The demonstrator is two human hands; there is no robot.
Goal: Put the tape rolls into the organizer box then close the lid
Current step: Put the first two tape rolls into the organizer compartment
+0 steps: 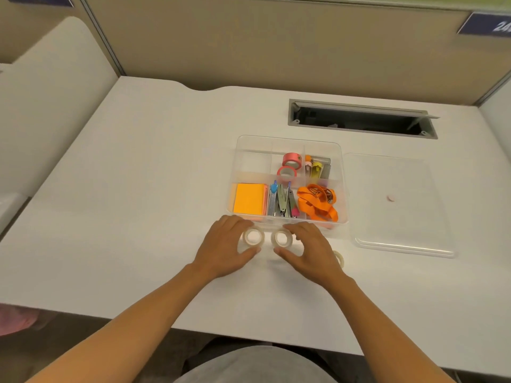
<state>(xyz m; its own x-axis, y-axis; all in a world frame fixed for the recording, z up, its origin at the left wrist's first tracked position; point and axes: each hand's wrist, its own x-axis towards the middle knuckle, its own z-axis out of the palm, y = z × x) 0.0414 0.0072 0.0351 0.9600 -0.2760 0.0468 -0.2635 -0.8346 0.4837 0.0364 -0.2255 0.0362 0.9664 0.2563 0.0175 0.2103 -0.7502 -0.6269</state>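
The clear organizer box (342, 172) stands open on the white desk; two pink tape rolls (290, 159) lie in a middle compartment. Its clear lid (398, 233) lies flat to the right. Just in front of the box, my left hand (224, 248) curls around one clear tape roll (253, 237), thumb and fingers on its sides. My right hand (309, 248) grips a second clear tape roll (282, 238) the same way. Both rolls rest on the desk. A third clear roll (339, 257) peeks out to the right of my right hand, partly hidden.
The box also holds orange sticky notes (249, 201), staplers and clips (282, 201), an orange lanyard (318, 203) and small items at the back right. A cable slot (359, 118) opens in the desk behind the box. Partition walls stand behind and to the left.
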